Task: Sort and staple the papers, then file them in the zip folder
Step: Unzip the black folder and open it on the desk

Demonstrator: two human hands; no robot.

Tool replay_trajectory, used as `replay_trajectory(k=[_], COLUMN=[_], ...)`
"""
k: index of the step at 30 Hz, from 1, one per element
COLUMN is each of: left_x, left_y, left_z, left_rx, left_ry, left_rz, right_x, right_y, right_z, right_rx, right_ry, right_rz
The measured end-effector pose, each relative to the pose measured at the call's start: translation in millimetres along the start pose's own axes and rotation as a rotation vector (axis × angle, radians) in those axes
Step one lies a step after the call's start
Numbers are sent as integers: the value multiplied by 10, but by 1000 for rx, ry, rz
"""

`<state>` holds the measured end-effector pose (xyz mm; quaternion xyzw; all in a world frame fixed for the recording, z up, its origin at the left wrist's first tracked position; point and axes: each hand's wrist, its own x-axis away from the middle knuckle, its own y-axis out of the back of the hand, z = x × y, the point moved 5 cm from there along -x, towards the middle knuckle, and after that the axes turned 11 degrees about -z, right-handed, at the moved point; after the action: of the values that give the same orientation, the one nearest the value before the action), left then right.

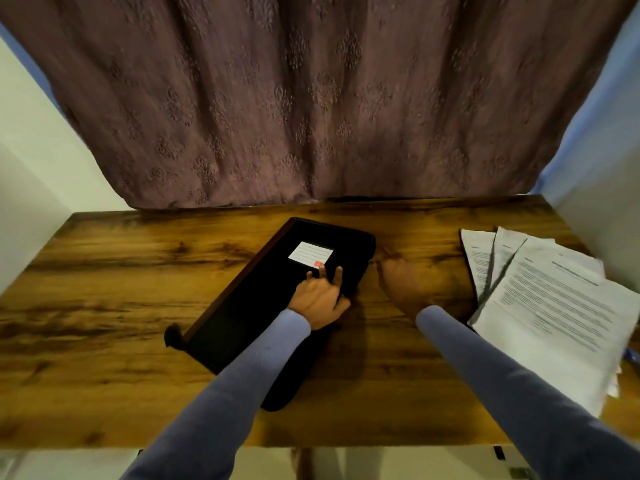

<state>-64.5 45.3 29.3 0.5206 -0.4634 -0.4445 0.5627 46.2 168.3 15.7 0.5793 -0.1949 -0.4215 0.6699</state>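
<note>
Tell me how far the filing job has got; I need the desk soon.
Early stage. Done: nothing visibly; the printed papers lie fanned loose at the right of the wooden desk, outside the black zip folder. In hand: the left hand rests fingers on the folder, while the right hand reaches its far corner, seemingly for the zip. Left: sorting, stapling, filing. No stapler is visible.

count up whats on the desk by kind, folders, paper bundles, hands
black zip folder: 1
paper bundles, fanned out at the right side of the wooden table: 3 that can be told apart
hands: 2, the left hand resting on the folder, the right hand at the folder's right edge
total: 6
</note>
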Motion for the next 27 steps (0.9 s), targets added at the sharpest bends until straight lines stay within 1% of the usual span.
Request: replay_trajectory(k=[3, 5, 7, 9, 11, 12, 14, 15, 16, 18, 19, 20, 22, 23, 24, 26, 27], left_x=[28, 37, 15, -17, -65, -88, -150, -183, -211, -267, -302, -337, -389, -391, -375, -275, -203], left_y=[8, 32, 63, 92, 118, 121, 118, 120, 125, 101, 73, 34, -31, -68, -109, -203, -237], left_z=[29, 50, 51, 43, 38, 38, 26, 14, 4, -13, -28, -46, -88, -139, -220, -468, -584], left_rx=[-2, -2, 3, 8, 8, 5, 11, 20, 31, 42, 43, 46, 40, 31, 27, 33, 50], left_ry=[-37, -44, -46, -34, -17, -12, -7, 0, 11, 45, 70, 95, 120, 83, -13, -337, -469], left_rz=[-9, -29, -47, -61, -73, -72, -79, -87, -94, -87, -66, -35, 15, 28, 37, 75, 104], right_x=[113, 170, 177, 202, 344, 451, 694, 817, 931, 1188, 1306, 1389, 1430, 1409, 1369, 1306, 1263], right_y=[21, 4, 33, 74, 81, 97, 191, 189, 159, -33, -74, -84, -36, -7, 22, 32, 43], right_z=[45, 64, 97, 200, 362, 445, 596, 630, 676, 729, 729, 696, 576, 466, 349, 63, -81], right_rx=[58, 25, -64, -50, -36, -63, -166, -189, -187, -112, -83, -108, -150, -132, -121, -105, -89], right_ry=[32, 64, 8, 2, 72, 117, 202, 220, 236, 264, 285, 286, 236, 219, 197, 105, 64], right_rz=[-2, 6, 6, 14, 44, 27, -79, -97, -55, 93, 111, 87, 48, 7, -12, 0, -28])
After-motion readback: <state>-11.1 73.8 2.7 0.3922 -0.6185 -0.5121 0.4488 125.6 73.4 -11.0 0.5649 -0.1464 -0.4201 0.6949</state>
